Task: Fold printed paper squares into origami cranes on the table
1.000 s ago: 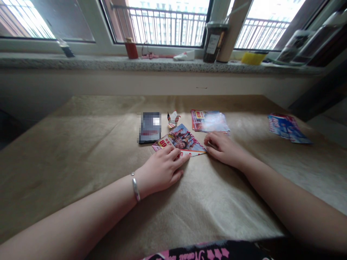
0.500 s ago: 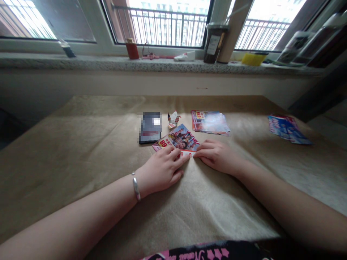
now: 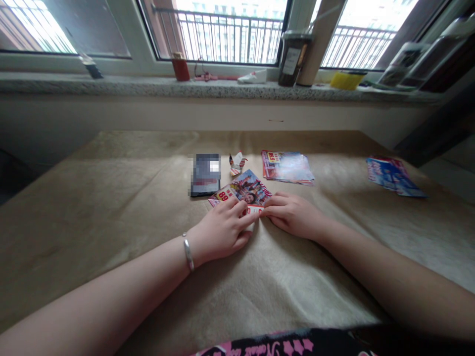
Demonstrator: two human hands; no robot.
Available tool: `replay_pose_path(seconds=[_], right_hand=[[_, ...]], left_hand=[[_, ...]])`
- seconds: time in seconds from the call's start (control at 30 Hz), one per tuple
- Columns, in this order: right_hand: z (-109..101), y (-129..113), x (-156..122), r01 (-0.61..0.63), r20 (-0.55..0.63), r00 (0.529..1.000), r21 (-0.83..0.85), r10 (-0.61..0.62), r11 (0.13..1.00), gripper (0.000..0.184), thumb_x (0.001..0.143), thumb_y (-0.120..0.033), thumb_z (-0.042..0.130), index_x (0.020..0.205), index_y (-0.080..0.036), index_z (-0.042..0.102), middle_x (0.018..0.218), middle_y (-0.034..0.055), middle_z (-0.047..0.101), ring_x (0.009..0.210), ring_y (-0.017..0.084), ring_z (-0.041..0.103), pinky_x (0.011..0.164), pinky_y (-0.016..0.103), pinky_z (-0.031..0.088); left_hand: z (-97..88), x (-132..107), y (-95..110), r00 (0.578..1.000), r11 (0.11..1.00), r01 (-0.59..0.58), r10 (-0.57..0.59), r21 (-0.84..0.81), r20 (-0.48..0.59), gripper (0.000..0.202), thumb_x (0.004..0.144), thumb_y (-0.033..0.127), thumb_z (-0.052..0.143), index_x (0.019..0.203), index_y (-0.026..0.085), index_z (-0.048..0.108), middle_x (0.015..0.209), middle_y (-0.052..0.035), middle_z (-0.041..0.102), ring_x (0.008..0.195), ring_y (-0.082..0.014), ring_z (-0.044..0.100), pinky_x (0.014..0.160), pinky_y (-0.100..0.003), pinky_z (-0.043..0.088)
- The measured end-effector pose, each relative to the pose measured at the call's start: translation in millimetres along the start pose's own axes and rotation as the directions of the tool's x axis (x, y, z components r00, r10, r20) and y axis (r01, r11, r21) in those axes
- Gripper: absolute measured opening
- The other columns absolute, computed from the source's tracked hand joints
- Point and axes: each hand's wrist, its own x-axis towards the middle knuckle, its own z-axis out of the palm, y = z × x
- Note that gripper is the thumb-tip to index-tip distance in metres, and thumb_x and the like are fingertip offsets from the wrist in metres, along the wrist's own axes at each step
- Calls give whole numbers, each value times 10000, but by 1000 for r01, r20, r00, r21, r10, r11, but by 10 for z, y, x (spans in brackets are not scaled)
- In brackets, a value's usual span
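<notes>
A printed paper sheet (image 3: 248, 187) with colourful pictures and red figures lies on the table, its near edge folded into a narrow strip. My left hand (image 3: 227, 227) rests flat on its lower left part, fingers stretched out over the folded edge. At the sheet's near right corner, my right hand (image 3: 293, 215) has its fingers pressed together, touching the fold close to my left index finger. The fingers hide part of the near edge. Just behind the sheet stands a small folded paper figure (image 3: 236, 164).
Left of the sheet lies a dark, blurred-out flat rectangle (image 3: 206, 174). A stack of printed sheets (image 3: 287, 167) lies behind my right hand, and blue printed papers (image 3: 394, 177) at the far right. A stone windowsill (image 3: 222, 89) with a jar (image 3: 293, 59) runs behind the table (image 3: 129, 198).
My right hand has slid slightly left along the fold, towards my left fingers. My left hand has shifted very little, and the sheet stays in place.
</notes>
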Motion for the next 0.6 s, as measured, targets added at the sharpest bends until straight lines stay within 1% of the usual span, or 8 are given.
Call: replay_pose_path(seconds=[0.17, 0.27, 0.43, 0.6], right_hand=[[-14, -25, 28, -4, 11, 1000, -34, 4, 999, 249, 888, -171, 438, 934, -199, 681, 915, 72, 657, 843, 191, 529, 738, 309, 461], [-24, -42, 37, -19, 18, 1000, -57, 20, 998, 250, 880, -158, 439, 925, -198, 682, 909, 69, 658, 833, 190, 530, 728, 304, 457], [-32, -43, 22, -22, 19, 1000, -71, 24, 997, 238, 868, -152, 460, 946, -214, 676, 921, 60, 661, 825, 186, 531, 709, 300, 452], [-14, -32, 6, -28, 20, 999, -65, 29, 998, 242, 860, -145, 465, 954, -218, 675, 937, 54, 661, 841, 189, 535, 723, 306, 459]], left_hand=[[7, 11, 20, 999, 999, 42, -42, 4, -5, 419, 883, 323, 456, 1280, 191, 461, 1185, -111, 498, 1070, -259, 445, 967, -435, 386], [11, 7, 22, 999, 999, 47, -47, -6, -10, 412, 879, 323, 463, 1271, 195, 467, 1205, -113, 494, 1085, -263, 446, 968, -444, 388], [9, 6, -1, 999, 999, 33, -34, -28, -37, 341, 875, 287, 469, 1200, 194, 511, 1157, -104, 521, 1051, -246, 473, 942, -429, 412], [-5, 3, -55, 999, 1000, -12, 12, -4, -40, 288, 881, 239, 450, 1149, 186, 541, 1110, -99, 546, 1031, -244, 484, 900, -410, 439]])
